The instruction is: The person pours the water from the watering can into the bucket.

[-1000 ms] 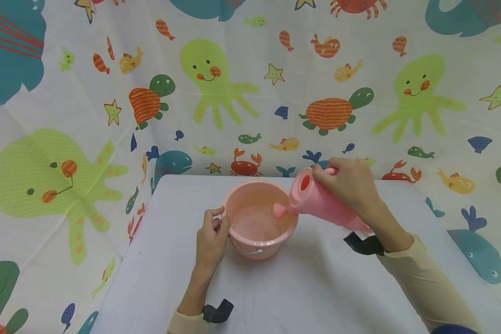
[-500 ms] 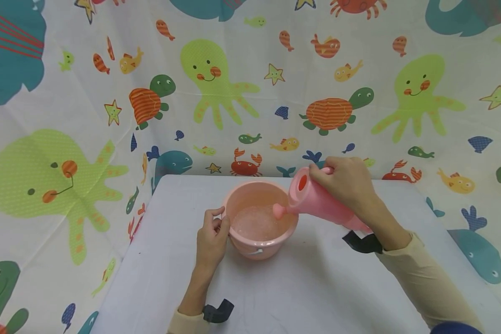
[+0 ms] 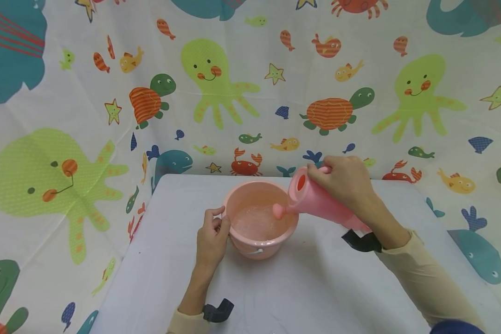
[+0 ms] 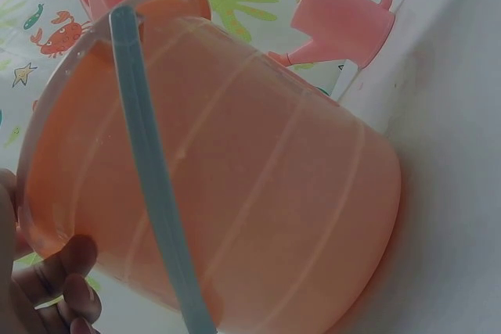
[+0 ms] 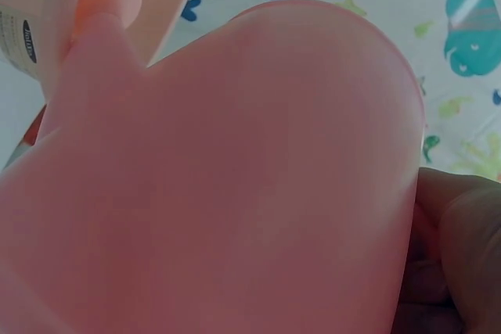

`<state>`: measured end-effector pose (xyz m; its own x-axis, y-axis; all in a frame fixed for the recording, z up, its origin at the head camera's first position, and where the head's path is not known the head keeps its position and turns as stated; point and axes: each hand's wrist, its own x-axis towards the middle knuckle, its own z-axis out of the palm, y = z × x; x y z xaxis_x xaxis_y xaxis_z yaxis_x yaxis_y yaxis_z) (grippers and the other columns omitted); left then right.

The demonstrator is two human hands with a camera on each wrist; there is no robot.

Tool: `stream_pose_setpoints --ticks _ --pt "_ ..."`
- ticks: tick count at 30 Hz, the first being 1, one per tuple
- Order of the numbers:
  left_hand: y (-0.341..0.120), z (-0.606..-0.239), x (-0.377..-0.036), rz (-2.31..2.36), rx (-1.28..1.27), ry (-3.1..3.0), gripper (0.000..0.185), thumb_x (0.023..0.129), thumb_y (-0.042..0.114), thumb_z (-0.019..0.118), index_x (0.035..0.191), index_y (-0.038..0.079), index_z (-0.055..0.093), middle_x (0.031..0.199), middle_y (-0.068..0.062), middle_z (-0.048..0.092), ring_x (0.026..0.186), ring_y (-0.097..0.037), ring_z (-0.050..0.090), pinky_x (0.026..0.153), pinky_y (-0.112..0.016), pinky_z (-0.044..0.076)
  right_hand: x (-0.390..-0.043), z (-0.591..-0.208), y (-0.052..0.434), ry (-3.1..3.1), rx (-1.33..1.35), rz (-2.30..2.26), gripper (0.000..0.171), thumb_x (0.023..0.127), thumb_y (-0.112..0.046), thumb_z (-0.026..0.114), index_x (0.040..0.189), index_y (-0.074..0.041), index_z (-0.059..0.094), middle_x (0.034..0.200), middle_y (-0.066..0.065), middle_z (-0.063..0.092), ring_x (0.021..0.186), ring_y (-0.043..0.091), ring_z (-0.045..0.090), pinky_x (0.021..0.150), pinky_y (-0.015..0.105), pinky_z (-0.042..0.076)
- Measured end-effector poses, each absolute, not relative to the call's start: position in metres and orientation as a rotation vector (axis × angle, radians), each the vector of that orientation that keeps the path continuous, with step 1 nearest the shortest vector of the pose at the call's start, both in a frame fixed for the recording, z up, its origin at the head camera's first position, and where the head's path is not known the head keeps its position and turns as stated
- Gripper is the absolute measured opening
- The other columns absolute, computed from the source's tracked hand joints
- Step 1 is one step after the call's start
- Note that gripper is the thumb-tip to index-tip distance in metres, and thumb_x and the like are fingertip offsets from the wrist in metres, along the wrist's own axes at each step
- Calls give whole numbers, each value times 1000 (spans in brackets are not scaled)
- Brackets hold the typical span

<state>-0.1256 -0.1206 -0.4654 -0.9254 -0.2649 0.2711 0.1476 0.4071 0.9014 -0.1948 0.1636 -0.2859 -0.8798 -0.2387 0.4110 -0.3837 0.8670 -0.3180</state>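
A pink bucket with water in it stands mid-table. My left hand holds its left rim, fingers curled against the wall. In the left wrist view the bucket fills the frame, its pale blue handle hangs down the side, and my fingertips show at the lower left. My right hand grips a pink watering can by its handle. The can is tipped left, with its spout over the water. The can's body blocks most of the right wrist view.
The bucket sits on a white table. A sea-creature printed curtain closes in the back and both sides. Black wrist mounts sit on both forearms.
The right hand and watering can have shifted slightly left and tipped a little more over the bucket. The left hand and bucket have not moved.
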Motion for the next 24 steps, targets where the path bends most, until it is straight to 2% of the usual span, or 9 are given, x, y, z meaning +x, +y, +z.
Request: stream_pose_setpoints --ticks 24 --pt "-120 -465 -125 -1527 117 -2303 29 100 23 54 126 12 58 65 -2 61 49 -2 37 45 -21 31 -198 -287 159 -2625 520 497 41 91 -33 63 58 -11 54 52 3 50 52 20 49 53 29 40"
